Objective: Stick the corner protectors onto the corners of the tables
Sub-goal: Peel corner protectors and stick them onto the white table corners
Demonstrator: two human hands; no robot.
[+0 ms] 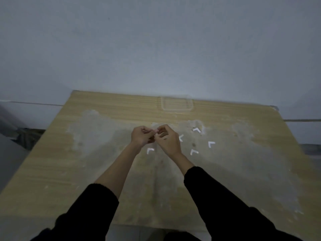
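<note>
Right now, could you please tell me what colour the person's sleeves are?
Black, on both sleeves; the head view shows them clearly.

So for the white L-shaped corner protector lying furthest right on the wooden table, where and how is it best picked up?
Probably by one arm of the white L-shaped corner protector, pinched from above by the right hand. It lies flat on the wooden table, apart from the others, with clear space around it.

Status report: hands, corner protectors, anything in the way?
Left hand and right hand pinch one small piece together. Five corner protectors on table. Nothing blocking.
</note>
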